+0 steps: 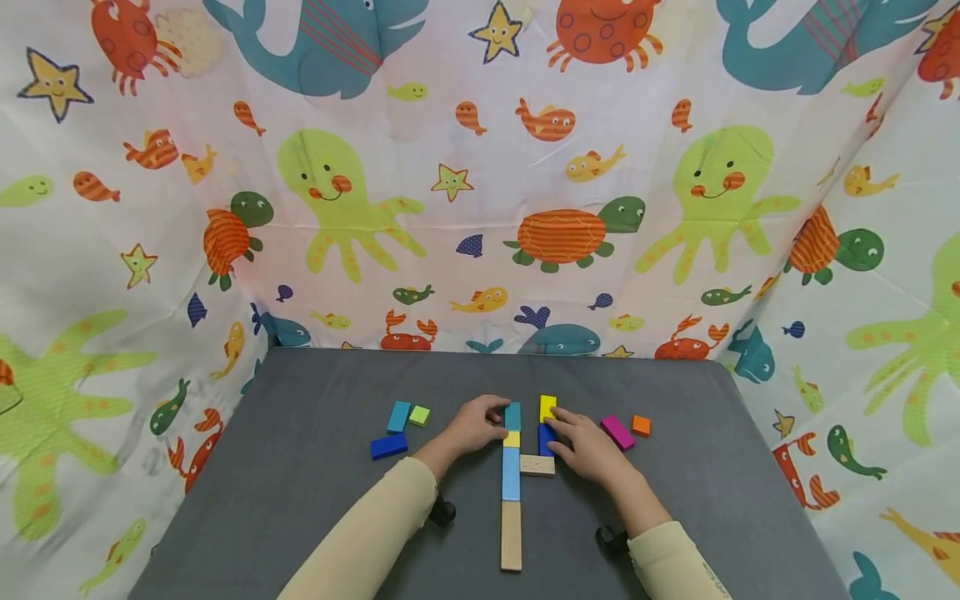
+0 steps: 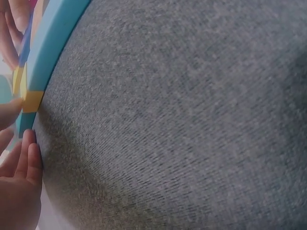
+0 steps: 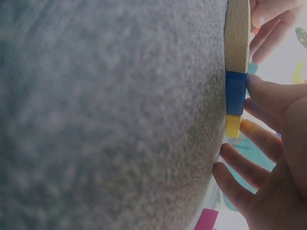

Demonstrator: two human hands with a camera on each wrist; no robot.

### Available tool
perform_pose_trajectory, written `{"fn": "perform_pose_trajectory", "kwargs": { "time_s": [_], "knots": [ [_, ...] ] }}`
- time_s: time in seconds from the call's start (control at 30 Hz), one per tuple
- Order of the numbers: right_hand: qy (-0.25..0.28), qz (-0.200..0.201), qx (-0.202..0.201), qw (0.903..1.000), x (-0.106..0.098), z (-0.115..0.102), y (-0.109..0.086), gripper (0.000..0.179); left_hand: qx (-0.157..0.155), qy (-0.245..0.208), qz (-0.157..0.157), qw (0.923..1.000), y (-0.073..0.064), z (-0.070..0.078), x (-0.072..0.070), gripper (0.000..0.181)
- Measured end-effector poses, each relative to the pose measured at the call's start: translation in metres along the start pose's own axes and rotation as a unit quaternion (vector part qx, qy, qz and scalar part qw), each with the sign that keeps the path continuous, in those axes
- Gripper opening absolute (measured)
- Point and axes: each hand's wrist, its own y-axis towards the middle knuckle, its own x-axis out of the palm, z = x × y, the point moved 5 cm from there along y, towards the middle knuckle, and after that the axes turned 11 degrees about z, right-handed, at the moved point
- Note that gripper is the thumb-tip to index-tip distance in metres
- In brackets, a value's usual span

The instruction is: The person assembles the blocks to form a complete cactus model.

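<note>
Behind and beside everything, a hanging white cloth (image 1: 487, 167), printed with whales, octopuses, turtles, crabs and fish; meets the far edge of a grey tabletop (image 1: 300, 517). At the near side, a left cream sleeve (image 1: 360, 533) and a right cream sleeve (image 1: 678, 558), both reaching inward.

Mid-table, between the hands, a straight row of blocks (image 1: 511, 490), lying end to end. At its far end, on the left side, the left hand (image 1: 471, 423): thumb beside the inner yellow block (image 1: 512, 439), fingers loosely bent to the teal block (image 1: 513, 415), gap rather narrow; cannot tell whether pinching or only touching. Opposite, the right hand (image 1: 588, 443): fingers spread wide, thumb against the blue block (image 1: 546, 442), a fingertip at the outer yellow block (image 1: 547, 406).

Nearest in the row, the long wooden block (image 1: 511, 536); then the light blue block (image 1: 511, 472), the inner yellow and the teal. Off the light blue's right side, a crosswise wooden block (image 1: 537, 466), touching; beyond its right part, the blue and the outer yellow, end to end.

Well left of the row, a dark blue block (image 1: 389, 446), a loose teal block (image 1: 399, 417) and a small green block (image 1: 419, 415). Right of the right hand, a magenta block (image 1: 618, 432); near it, a small orange block (image 1: 641, 426).
</note>
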Motion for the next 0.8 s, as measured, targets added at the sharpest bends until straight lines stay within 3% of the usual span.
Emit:
{"fn": "perform_pose_trajectory", "kwargs": {
  "time_s": [0.1,0.2,0.33,0.47,0.6,0.8],
  "knots": [
    [0.001,0.005,-0.006,1.0000,0.000,0.000,0.000,0.052,0.017,0.010,-0.004,0.9998,-0.001,0.003,0.000,0.053],
    [0.004,0.007,-0.016,0.9998,0.001,0.001,0.000,0.051,0.053,0.044,-0.021,0.9974,-0.004,0.006,0.001,0.048],
    [0.003,0.006,-0.019,0.9998,0.002,0.002,0.000,0.051,0.113,0.117,-0.047,0.9856,-0.007,0.011,0.004,0.041],
    [0.002,0.006,-0.018,0.9998,0.002,0.003,0.000,0.051,0.129,0.163,-0.056,0.9765,-0.009,0.010,0.006,0.040],
    [0.004,0.006,-0.018,0.9998,0.001,0.003,0.000,0.050,0.125,0.162,-0.050,0.9776,-0.008,0.009,0.007,0.040],
    [0.011,0.008,-0.018,0.9997,0.001,0.001,-0.001,0.051,0.149,0.126,-0.013,0.9808,-0.015,0.010,0.003,0.045]
  ]
}}
